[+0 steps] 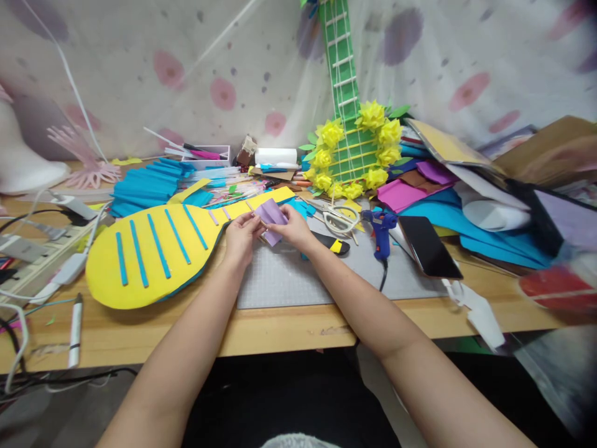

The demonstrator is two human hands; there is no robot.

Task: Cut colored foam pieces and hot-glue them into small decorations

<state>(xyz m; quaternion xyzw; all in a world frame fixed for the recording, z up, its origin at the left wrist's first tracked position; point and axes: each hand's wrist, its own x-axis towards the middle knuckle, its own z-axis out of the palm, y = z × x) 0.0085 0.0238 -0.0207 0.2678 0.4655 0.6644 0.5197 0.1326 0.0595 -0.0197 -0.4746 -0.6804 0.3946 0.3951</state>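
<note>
Both hands meet over the grey cutting mat (298, 280) near the middle of the wooden table (280, 330), and between them sits a small piece of purple paper (270, 214), folded or pleated into a few flat panels. The left hand (240, 236) pinches its left edge with thumb and fingertips, while the right hand (293, 227) grips the right side and lower corner, so the two hands are close together and both closed on the same sheet. The paper looks thin and very light, with no weight to speak of; it seems stiff enough along its creases to hold a shape but soft enough to crumple or tear if squeezed hard, so a light pinch at the edges and along the folds appears the sensible hold, keeping fingers off the flat faces. Its surface looks matte rather than slick, so slipping seems unlikely. Just to the left lies a large yellow paddle-shaped cutout (153, 255) crossed with blue strips (158, 246), its narrow neck reaching toward the hands. To the right of the hands rest a pair of scissors (340, 218), a blue glue gun (380, 230) and a dark phone (429, 247) lying face up. Behind stands a green paper guitar neck (342, 68) ringed with yellow paper flowers (354, 155), and stacks of coloured sheets (433, 199) spread across the right of the table.
</note>
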